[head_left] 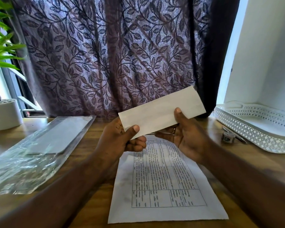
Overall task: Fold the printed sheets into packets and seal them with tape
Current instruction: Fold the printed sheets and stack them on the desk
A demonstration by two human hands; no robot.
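A folded white packet (161,111) hangs in the air above the wooden table (92,132), tilted up to the right. My left hand (122,139) pinches its lower left corner between thumb and fingers. My right hand (184,137) holds its lower right edge, thumb on the front and fingers behind. Flat on the table below lies a printed sheet (164,181) with a text table on it. A small tape roll (228,137) sits on the table to the right, near a pen (234,134).
A white perforated tray (253,129) stands at the right. A clear plastic sleeve (39,148) with a white sheet inside lies at the left. A potted plant (3,112) is at the far left. A leaf-patterned curtain (113,55) hangs behind the table.
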